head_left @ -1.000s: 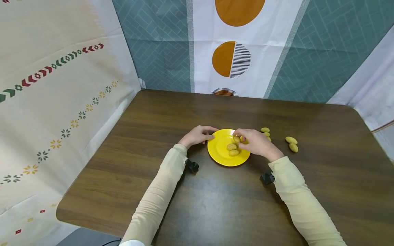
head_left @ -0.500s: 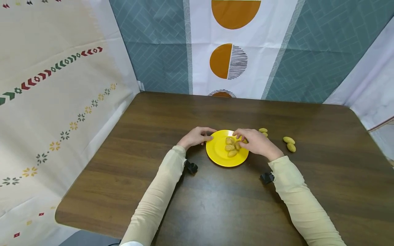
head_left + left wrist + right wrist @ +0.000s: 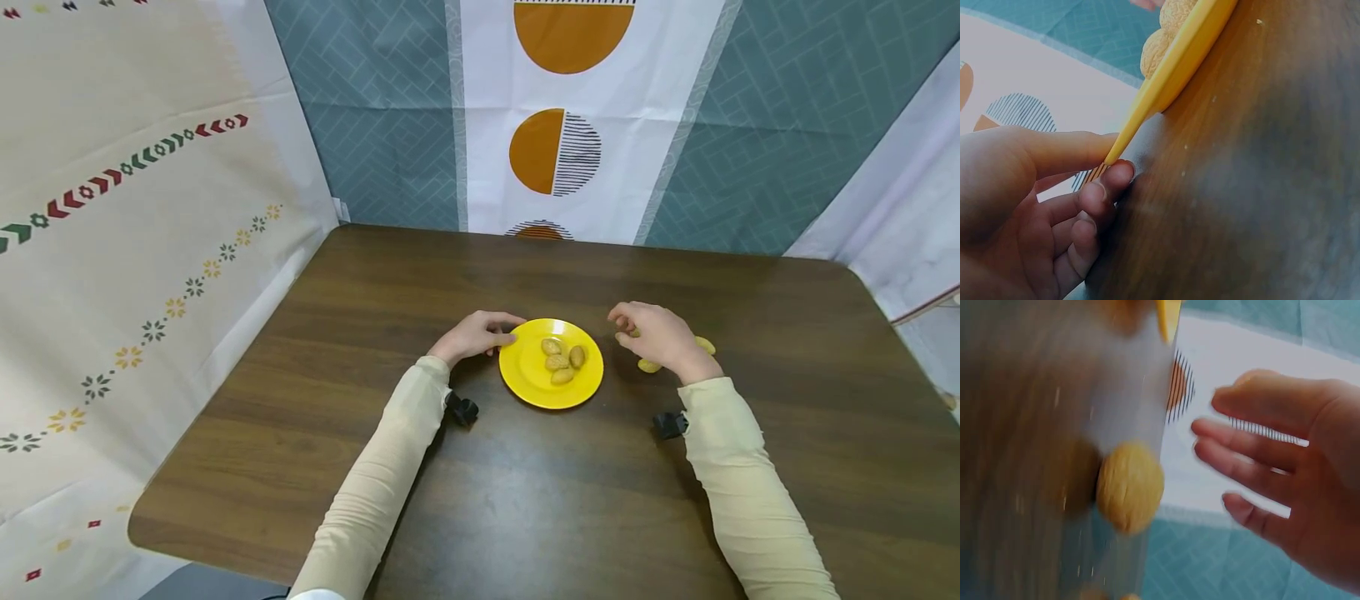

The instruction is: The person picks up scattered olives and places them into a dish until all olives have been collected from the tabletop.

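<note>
A yellow plate (image 3: 517, 379) lies on the table, with several tan, wrinkled walnuts (image 3: 557, 362) grouped on it. My left hand (image 3: 476, 335) pinches its left rim; the left wrist view shows the thumb on top and fingertips beneath the edge of the plate (image 3: 1175, 75). To the right of the plate, my right hand (image 3: 663, 340) hovers with loosely bent fingers and holds nothing. Below that hand is a loose walnut (image 3: 648, 366), and another walnut (image 3: 705, 343) shows partly behind the wrist. In the right wrist view a walnut (image 3: 1130, 487) sits apart from the fingertips.
The brown wooden table (image 3: 420, 283) extends around the plate on all sides. Patterned cloths hang behind it and along the left, including a teal and white one (image 3: 405, 133). A black wrist camera (image 3: 462, 410) hangs under the left forearm.
My right hand has let go of a walnut on the plate and moved right, over the loose walnuts. The left hand keeps its pinch on the rim.
</note>
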`<state>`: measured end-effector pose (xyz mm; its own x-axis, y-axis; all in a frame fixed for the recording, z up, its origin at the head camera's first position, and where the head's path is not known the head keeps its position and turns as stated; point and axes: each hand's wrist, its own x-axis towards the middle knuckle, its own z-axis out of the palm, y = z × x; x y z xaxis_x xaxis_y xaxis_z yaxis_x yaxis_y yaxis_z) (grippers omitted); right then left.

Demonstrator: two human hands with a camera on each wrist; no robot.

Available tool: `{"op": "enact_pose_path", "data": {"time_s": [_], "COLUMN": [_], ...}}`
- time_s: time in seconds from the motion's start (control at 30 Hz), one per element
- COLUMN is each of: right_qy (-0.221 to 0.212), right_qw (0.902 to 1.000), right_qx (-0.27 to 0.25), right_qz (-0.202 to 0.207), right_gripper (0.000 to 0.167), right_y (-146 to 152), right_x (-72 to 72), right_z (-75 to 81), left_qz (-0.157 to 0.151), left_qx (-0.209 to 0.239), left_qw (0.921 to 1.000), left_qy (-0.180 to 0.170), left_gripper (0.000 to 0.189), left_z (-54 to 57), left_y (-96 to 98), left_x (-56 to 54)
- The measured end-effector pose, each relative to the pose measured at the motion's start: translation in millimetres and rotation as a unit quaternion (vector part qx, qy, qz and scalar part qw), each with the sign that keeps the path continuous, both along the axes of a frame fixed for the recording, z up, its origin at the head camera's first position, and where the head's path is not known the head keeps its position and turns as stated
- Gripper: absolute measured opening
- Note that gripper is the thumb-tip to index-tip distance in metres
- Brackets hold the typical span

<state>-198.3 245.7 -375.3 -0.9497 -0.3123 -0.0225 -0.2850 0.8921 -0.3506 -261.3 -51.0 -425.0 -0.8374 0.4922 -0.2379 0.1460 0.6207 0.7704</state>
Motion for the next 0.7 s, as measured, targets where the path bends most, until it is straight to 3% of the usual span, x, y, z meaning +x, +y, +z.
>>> {"op": "enact_pose_path", "data": {"time_s": [0.23, 0.4, 0.7], "right_qy": [-0.03, -0.076, -0.109], "right_qw": [0.996, 0.9929, 0.9902], "right_qx": [0.057, 0.048, 0.035], "right_qz": [-0.061, -0.078, -0.081], "right_gripper": [0.036, 0.036, 0.036], "right_y": [23, 30, 31], "right_x": [-3.3, -5.9, -7.8], "right_z": [-3.4, -7.0, -6.4], "left_qz": [0.001, 0.001, 0.002], "left_qx": [-0.003, -0.004, -0.001], "left_qw": [1.0, 1.0, 1.0], "left_qy": [-0.002, -0.004, -0.007], "left_gripper": [0.038, 0.038, 0.038], "left_z": [0.3, 1.1, 1.8], "left_y": [0.9, 0.7, 0.4], "left_x": [-0.1, 0.4, 0.5]}}
